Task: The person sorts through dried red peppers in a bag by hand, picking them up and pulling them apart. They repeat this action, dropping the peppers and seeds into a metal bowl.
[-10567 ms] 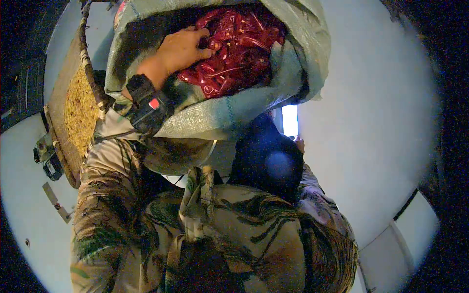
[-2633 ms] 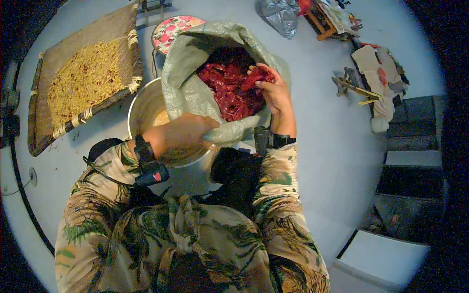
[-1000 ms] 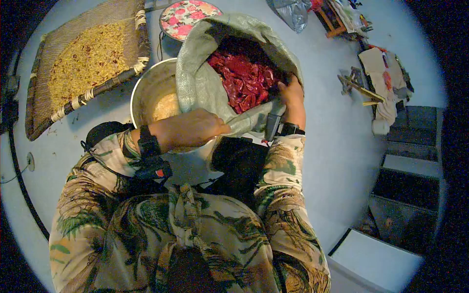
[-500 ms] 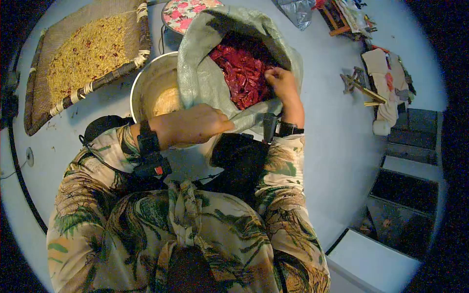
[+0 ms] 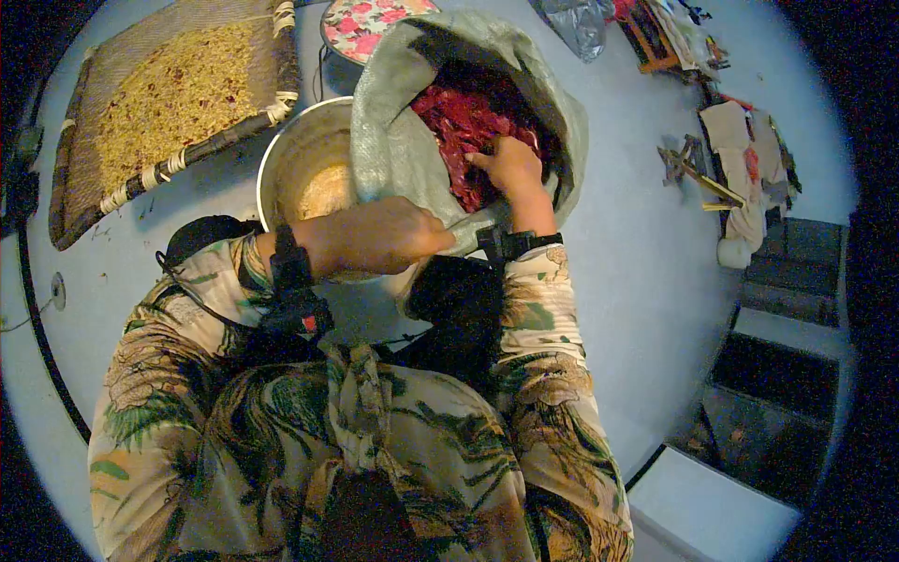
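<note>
A pale green woven sack (image 5: pixel 398 155) leans with its mouth toward me, filled with dark red dried chilies (image 5: pixel 459 136). My left hand (image 5: pixel 403 234) is closed on the sack's near rim, the fingers wrapped round the folded edge. Inside the mouth, my right hand (image 5: pixel 515 173) rests over the chilies, thumb held apart from the fingers; some of the fingertips are hard to make out. Behind my left wrist stands a metal pot (image 5: pixel 281 169) with something pale yellow at its bottom, partly covered by the sack and my arm.
At the upper left lies a framed woven tray (image 5: pixel 84 201) spread with yellow seeds and red bits. A floral round stool top (image 5: pixel 375 23) is behind the sack. Toward the right are a cloth bundle (image 5: pixel 744 178), a plastic bag (image 5: pixel 576 28) and dark shelves (image 5: pixel 773 365).
My right hand has shifted left across the chilies, away from the sack's right side, and its thumb has opened outward. My left hand keeps its hold on the rim. The view has shifted slightly.
</note>
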Demonstrator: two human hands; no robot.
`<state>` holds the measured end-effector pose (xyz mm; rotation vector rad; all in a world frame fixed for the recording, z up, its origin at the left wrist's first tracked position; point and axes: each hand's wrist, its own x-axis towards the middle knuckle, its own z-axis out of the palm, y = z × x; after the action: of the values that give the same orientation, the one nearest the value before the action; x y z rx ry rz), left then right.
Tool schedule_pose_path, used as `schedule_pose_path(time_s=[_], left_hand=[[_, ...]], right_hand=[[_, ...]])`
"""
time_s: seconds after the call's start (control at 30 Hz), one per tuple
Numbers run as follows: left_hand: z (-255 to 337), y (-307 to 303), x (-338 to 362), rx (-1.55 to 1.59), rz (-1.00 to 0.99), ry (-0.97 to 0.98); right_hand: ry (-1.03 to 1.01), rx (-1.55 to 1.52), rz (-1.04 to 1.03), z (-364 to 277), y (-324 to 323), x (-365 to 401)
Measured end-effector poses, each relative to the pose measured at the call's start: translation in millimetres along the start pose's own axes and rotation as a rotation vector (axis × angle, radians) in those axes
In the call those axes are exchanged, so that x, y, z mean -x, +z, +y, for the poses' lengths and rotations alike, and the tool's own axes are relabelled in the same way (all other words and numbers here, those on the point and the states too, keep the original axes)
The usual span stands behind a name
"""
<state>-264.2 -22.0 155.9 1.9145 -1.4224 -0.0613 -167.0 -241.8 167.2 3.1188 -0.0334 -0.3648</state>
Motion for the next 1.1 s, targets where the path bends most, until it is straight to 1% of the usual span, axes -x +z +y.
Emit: schedule_pose_path(time_s=[0.1, 0.2, 0.3, 0.37, 0.47, 0.57, 0.6, 0.67, 0.77, 0.8, 0.87, 0.97, 1.1], left_hand=[[-0.8, 0.5, 0.6, 0.022, 0.013, 0.014], [2.7, -6.5, 0.1, 0.015, -0.007, 0.005], [3.1, -8.6, 0.6, 0.004, -0.02, -0.022], [1.4, -8.0, 0.3, 0.009, -0.005, -0.025], [-2.2, -10.5, 0.8, -0.004, 0.037, -0.015], [0.3, -25.6, -5.2, 0.072, 0.201, -0.038], [-5.7, -23.5, -6.4, 0.055, 0.257, -0.092], [-24.3, -17.6, -10.3, 0.022, 0.367, -0.198], [-39.8, -25.9, -16.6, 0.363, 0.374, -0.586], [-46.4, -24.0, -18.2, 0.353, 0.455, -0.606], [-56.0, -16.3, -20.6, 0.333, 0.616, -0.649], [-50.7, -24.9, -24.7, 0.381, 0.648, -0.755], [-56.9, -22.3, -25.8, 0.514, 0.692, -0.732]], right_hand=[[0.022, 0.002, -0.028, -0.1, 4.9, -4.2], [-0.008, 0.001, 0.006, 1.2, 9.4, -6.1], [-0.009, 0.0, -0.031, 2.2, 9.7, -7.8], [-0.052, -0.036, -0.023, 4.7, 8.6, -8.3], [-0.118, -0.103, 0.034, 7.0, 0.6, -1.6], [-0.21, -0.241, 0.138, 11.8, -2.8, -0.8], [-0.243, -0.298, 0.176, 12.6, -2.8, -0.4], [-0.218, -0.297, 0.181, 6.9, -10.6, 4.1], [-0.189, -0.369, 0.174, -10.0, -29.2, 18.6], [-0.183, -0.406, 0.167, -14.2, -31.6, 21.8], [-0.246, -0.444, 0.231, -17.2, -28.7, 22.6], [-0.311, -0.462, 0.275, -23.0, -29.3, 25.4], [-0.412, -0.496, 0.247, -25.5, -29.4, 28.9]])
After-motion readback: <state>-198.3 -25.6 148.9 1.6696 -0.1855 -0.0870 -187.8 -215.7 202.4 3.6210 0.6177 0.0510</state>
